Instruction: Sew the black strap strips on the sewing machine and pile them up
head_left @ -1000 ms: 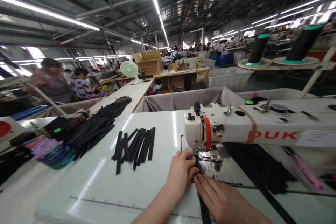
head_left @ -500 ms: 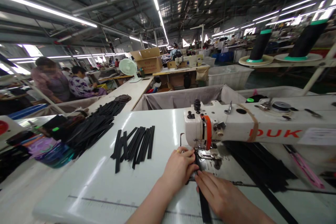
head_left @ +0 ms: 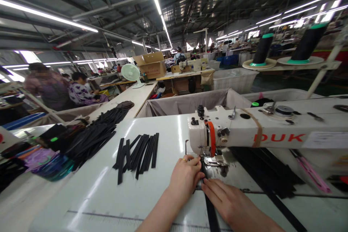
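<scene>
A long black fabric strip runs from the table's front up under the needle area of a white sewing machine. My left hand lies beside the presser foot, its fingers bent and pressed onto the strip. Just nearer to me, my right hand pinches the same strip, with its fingertips close to the left thumb. The strip's far end is hidden by the fingers and the machine head. Left of my hands, several short black strips lie in a loose group on the pale tabletop.
A heap of black strips lies at the left by a teal container. More black pieces and pink-handled snips lie under the machine arm. Thread cones stand at right. Two people sit at the far left, near a fan.
The whole view has shifted slightly. Both hands keep their hold on the strip at the presser foot, with hardly any movement relative to the machine.
</scene>
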{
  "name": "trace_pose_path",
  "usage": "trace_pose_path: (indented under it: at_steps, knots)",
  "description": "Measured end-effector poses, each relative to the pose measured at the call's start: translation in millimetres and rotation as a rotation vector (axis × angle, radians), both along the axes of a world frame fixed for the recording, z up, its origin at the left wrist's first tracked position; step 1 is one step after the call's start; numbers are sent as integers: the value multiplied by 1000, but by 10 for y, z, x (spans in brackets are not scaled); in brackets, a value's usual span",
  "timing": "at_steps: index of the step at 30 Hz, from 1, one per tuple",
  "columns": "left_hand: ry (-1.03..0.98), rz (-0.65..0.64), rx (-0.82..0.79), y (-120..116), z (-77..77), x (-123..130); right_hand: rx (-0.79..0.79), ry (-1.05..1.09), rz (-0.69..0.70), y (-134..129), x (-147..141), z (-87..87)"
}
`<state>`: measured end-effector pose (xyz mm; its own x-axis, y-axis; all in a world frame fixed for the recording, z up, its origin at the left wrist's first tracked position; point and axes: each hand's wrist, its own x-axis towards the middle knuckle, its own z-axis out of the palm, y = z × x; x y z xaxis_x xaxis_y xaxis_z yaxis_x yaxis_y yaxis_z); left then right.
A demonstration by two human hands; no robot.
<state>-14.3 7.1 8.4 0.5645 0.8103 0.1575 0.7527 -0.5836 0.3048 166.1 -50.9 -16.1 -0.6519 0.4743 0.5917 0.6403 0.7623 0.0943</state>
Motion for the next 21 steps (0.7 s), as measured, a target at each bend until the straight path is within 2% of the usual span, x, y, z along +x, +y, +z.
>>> trace_pose_path:
  at_steps: [8, 16, 21]
  knots:
    - [39, 43, -46, -29, 63, 53, -10, 1, -3, 5, 10, 18]
    - [33, 115, -45, -28, 37, 104, -74, -22, -34, 95, 28, -4]
    - [-10, 96, -63, -26, 44, 90, -87, -11, -28, 119, 64, 51]
